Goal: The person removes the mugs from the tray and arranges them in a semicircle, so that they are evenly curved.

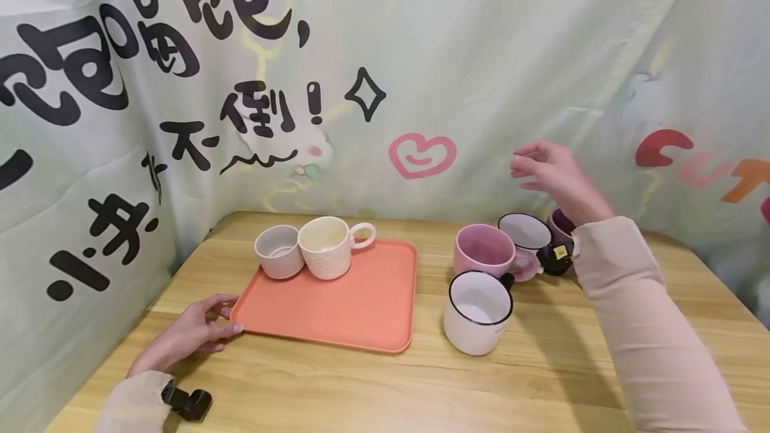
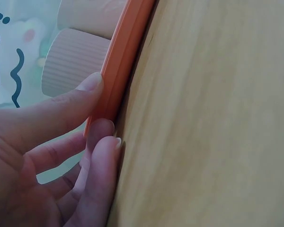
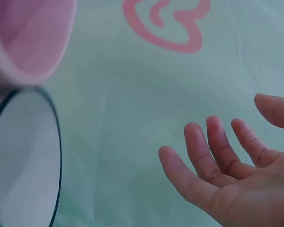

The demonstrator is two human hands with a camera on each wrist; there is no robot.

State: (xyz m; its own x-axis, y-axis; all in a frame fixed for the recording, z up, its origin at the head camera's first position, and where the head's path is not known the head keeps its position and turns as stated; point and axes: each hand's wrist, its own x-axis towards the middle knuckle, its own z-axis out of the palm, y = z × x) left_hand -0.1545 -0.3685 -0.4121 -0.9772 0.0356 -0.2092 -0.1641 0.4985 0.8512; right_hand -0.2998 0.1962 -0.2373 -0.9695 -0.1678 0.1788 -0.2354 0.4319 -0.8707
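At the left front corner of the coral tray, my left hand pinches the rim between thumb and fingers. A small ribbed grey cup and a cream mug with its handle to the right stand side by side at the tray's back left. My right hand is raised above the mugs on the right, fingers loosely bent, holding nothing. Below it are a pink mug, a white mug with a dark rim and a dark purple mug, partly hidden by the wrist.
A white mug with a black rim stands in front of the pink one, right of the tray. All rest on a wooden table. A printed cloth hangs along the back and left edges.
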